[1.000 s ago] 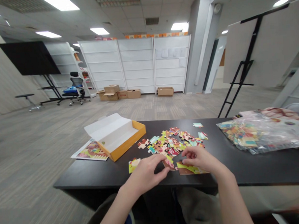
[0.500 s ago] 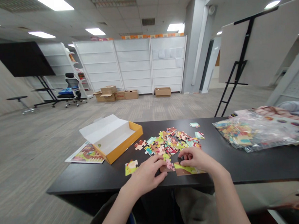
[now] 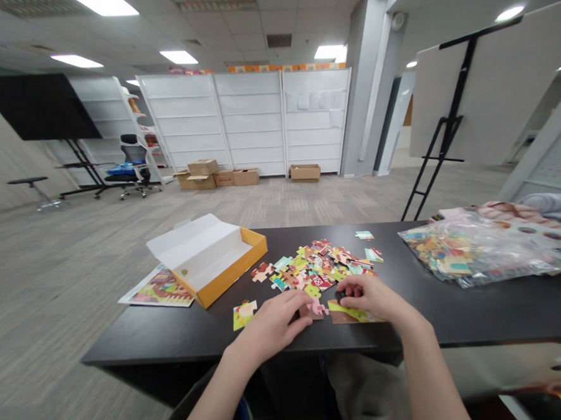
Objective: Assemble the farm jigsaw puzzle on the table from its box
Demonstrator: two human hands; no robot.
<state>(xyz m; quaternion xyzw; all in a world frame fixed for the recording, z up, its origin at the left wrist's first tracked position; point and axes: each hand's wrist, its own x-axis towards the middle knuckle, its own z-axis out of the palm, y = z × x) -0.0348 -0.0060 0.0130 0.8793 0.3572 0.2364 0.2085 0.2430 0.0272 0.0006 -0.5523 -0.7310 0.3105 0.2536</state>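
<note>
My left hand [image 3: 282,321] rests low over the black table, its fingertips on a pink and brown puzzle piece [image 3: 317,309]. Just right of it lies a strip of joined green and brown pieces [image 3: 348,313]. My right hand [image 3: 365,293] is over that strip, fingers curled with thumb and index close together; anything between them is hidden. Beyond both hands spreads a heap of colourful puzzle pieces [image 3: 312,265]. A yellow-green piece [image 3: 244,314] lies apart, left of my left hand.
An open yellow box [image 3: 234,267] with a white inside stands at the left, partly over a printed picture sheet [image 3: 159,290]. Plastic bags of puzzle pieces [image 3: 477,248] lie at the right. Two loose pieces sit near the heap's right side.
The pink and brown piece under my left hand has shifted slightly, with a small gap showing beside the strip. My right hand has barely moved. The camera view has shifted a little.
</note>
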